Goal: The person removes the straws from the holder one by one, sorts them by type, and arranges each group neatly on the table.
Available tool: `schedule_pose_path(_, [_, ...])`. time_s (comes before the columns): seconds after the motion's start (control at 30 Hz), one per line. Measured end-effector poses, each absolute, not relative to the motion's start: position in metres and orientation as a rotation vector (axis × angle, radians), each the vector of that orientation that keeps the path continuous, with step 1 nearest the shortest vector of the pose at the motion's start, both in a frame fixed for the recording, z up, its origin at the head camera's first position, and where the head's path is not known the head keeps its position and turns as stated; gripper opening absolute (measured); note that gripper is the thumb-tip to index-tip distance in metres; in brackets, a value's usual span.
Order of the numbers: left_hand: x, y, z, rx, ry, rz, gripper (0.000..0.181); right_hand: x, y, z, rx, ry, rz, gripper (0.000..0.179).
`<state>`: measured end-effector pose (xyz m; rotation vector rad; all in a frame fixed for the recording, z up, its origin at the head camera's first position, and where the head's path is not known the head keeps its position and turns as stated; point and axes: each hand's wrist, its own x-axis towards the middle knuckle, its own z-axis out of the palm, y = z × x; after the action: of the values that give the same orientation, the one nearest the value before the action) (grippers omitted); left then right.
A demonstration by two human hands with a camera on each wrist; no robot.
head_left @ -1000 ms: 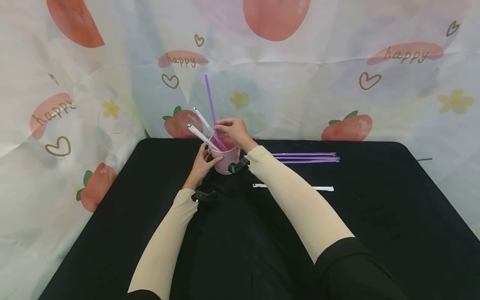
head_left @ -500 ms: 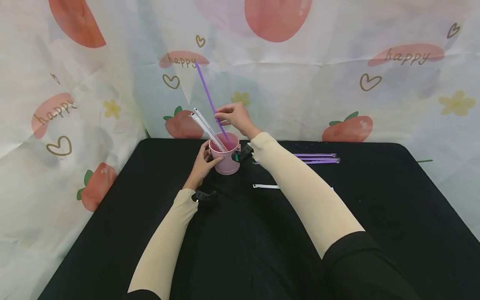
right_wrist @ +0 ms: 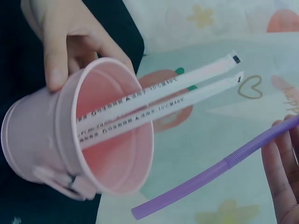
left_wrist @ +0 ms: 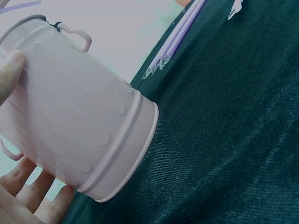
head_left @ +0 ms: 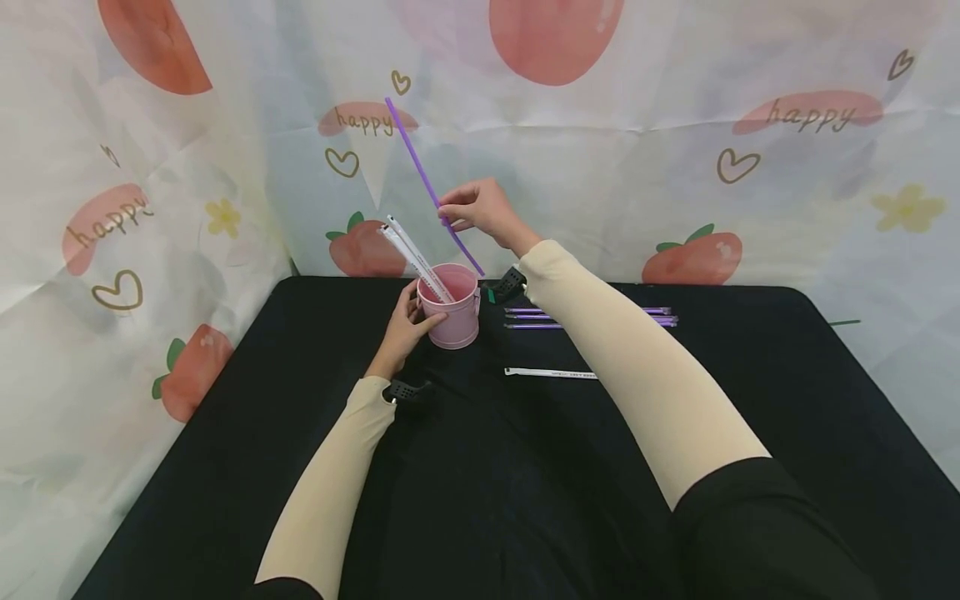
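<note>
My left hand (head_left: 397,337) grips a small pink bucket (head_left: 456,327), thumb on the near side and fingers round the far left. The bucket stands upright on the black table and has little side handles, clear in the left wrist view. Two white paper-wrapped straws (right_wrist: 154,95) lean out of it. My right hand (head_left: 487,210) pinches an unwrapped purple bendy straw (head_left: 412,154) near its middle, up and right of the bucket. The straw slants, its lower end outside the opening in the right wrist view (right_wrist: 182,189), apart from the rim.
Several purple straws in clear wrappers (head_left: 528,317) lie right of the bucket, partly behind my right forearm. Nearer me is one white wrapped straw (head_left: 547,373), its right end hidden by the sleeve. A printed cloth (head_left: 585,183) hangs behind the black table (head_left: 450,500).
My right hand has lifted the purple straw up and right, out of the bucket. The white straws inside now lie closer together. My left hand has stayed on the bucket.
</note>
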<state>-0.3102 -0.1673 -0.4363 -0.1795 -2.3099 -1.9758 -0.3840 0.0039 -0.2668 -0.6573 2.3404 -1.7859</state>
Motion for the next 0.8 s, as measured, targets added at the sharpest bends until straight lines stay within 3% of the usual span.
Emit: schedule_pose_path(0.8, [-0.310, -0.167, -0.438, -0.196, -2.302, -1.972, 0.075, -0.374, 0.074, -0.294, -0.780, 2.418, -1.260, 0.020])
